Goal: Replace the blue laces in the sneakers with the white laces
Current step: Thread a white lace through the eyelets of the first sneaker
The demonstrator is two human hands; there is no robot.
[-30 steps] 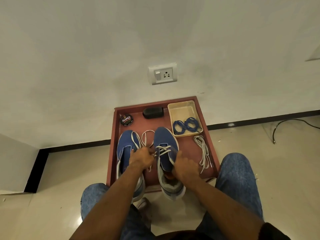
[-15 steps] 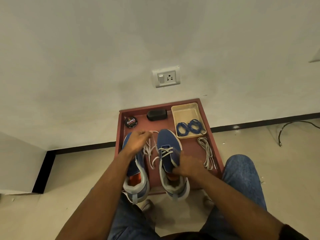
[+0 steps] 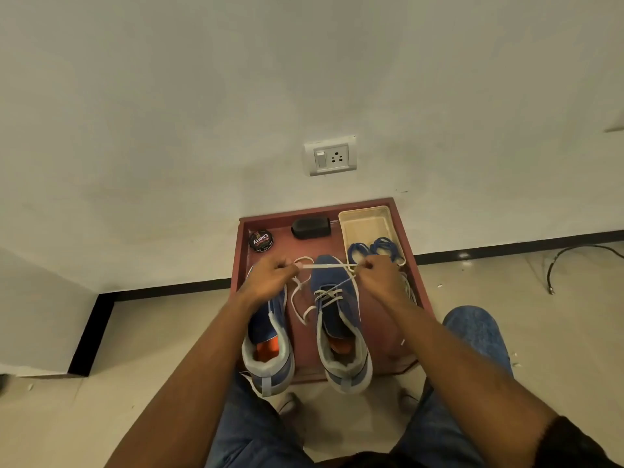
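Over the right sneaker [image 3: 337,298] on the red tray [image 3: 410,244], a white lace [image 3: 326,266] runs taut between both hands: left hand [image 3: 270,276] and right hand [image 3: 378,276] each pinch an end. Blue laces [image 3: 371,249] sit in the beige tray [image 3: 364,217]; the left sneaker [image 3: 266,336] stands alongside.

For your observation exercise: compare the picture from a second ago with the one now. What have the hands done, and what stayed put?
Both hands left the right sneaker's tongue and rose toward its toe. The left hand and right hand now pinch the white lace, stretched taut between them. The left sneaker, blue laces in the cream tray and polish tin stayed put.
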